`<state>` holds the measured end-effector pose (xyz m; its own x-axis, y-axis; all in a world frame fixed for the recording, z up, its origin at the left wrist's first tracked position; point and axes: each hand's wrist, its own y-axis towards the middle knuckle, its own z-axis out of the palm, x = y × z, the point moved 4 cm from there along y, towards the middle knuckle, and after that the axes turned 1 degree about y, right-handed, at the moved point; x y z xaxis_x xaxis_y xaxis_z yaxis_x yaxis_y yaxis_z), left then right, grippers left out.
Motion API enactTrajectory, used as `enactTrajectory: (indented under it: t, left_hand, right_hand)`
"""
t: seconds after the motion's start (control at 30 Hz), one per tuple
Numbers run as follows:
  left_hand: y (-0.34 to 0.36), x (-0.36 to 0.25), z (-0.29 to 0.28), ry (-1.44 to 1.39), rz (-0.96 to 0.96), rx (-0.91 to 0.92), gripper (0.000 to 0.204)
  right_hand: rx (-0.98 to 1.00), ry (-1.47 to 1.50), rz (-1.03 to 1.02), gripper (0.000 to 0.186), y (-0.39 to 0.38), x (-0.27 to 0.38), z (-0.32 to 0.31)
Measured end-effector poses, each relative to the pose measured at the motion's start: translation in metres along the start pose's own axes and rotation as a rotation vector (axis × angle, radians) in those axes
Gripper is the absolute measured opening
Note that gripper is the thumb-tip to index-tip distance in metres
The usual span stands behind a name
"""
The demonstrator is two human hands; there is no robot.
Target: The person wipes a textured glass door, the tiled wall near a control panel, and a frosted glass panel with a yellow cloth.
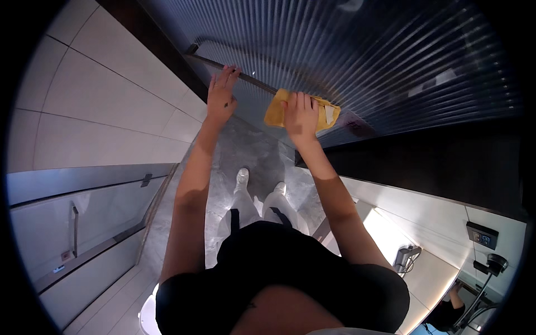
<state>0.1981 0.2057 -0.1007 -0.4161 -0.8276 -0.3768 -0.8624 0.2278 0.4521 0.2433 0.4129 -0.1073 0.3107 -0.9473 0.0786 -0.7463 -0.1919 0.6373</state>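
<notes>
My left hand (222, 97) is open, fingers extended upward at the long metal bar (254, 81) on a ribbed glass panel (346, 50); whether it touches the bar is unclear. My right hand (301, 114) grips a folded yellow cloth (274, 109) at the right part of the bar, against the glass. A small pale patch shows on the cloth's right side. Both forearms reach forward from the lower edge.
White tiled wall (95, 100) at left, above a glass shower door (95, 229). Grey marble floor (234, 145) under my feet. At right, a dark frame (413, 156), lit niche (379, 234), black socket panel (481, 234) and mirror (446, 307).
</notes>
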Motion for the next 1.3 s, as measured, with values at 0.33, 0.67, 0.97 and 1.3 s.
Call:
enactTrajectory:
  t: [0.33,0.67,0.97,1.3]
  left_hand:
    - [0.014,0.035,-0.035,-0.352,0.228,0.135,0.079]
    - [0.066,0.157,-0.077,-0.096,0.4,-0.025,0.059]
    - [0.058,0.182,-0.047,-0.025,0.352,-0.01,0.062]
    - [0.057,0.183,-0.041,0.01,0.364,-0.008,0.067]
  right_hand:
    - [0.033,-0.084,-0.021,0.021,0.062,0.077,0.056]
    - [0.007,-0.059,0.047,0.023,0.157,0.195,0.147]
    - [0.045,-0.059,0.084,0.031,0.147,0.191,0.151]
    - [0.137,-0.141,0.064,0.036,0.088,0.113,0.071]
